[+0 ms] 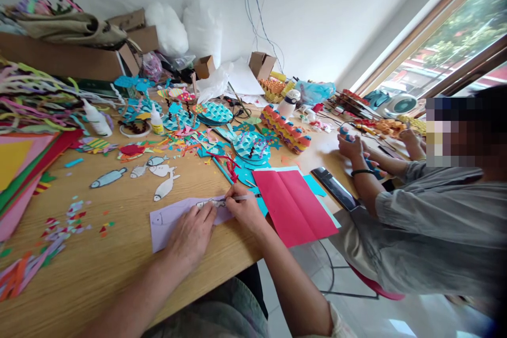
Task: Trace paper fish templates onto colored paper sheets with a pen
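Observation:
My left hand lies with its fingers flat on a strip of purple paper, pressing it to the table. A fish outline is drawn at the strip's left end. By my left fingertips a small paper fish cutout rests on the strip's upper edge. My right hand is closed around a pen, its tip hidden by my fingers near the cutout. Just beyond the strip lie several loose fish cutouts, among them a white fish and a blue-grey fish.
Red folded paper overhangs the table edge at my right. Colored sheets and paper scraps lie left. Glue bottles and blue paper crafts stand farther back. A co-worker sits at right, near a black phone.

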{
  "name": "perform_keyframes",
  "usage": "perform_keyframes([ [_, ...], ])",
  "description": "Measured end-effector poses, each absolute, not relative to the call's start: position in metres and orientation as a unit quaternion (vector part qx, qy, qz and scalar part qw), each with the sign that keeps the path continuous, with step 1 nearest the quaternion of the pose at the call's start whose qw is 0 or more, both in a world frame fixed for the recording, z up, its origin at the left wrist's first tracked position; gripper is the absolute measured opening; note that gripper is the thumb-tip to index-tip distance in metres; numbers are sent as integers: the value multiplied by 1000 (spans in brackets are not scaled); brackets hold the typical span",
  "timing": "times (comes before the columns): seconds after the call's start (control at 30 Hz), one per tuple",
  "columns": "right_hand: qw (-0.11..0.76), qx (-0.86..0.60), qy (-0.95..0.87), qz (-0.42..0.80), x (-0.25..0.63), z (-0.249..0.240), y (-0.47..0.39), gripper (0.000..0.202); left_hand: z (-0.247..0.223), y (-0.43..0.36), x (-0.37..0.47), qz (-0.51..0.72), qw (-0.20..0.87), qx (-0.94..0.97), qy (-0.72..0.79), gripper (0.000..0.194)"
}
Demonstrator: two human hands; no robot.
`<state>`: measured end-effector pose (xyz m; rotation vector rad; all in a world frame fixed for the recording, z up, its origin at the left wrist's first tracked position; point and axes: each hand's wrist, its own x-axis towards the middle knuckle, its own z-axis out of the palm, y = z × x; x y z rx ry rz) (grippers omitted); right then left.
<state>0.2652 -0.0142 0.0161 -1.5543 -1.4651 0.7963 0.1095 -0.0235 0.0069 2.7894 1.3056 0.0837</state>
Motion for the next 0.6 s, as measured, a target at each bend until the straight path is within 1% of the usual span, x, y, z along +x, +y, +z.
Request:
perform_keyframes([
  [0.37,419,-623,-572,331,266,17,-15,5,16,-22,117,16,45,902,429,36],
  [0.6,427,-628,-564,324,269,15,-14,5,21,-22,120,7,36,902,431,31],
])
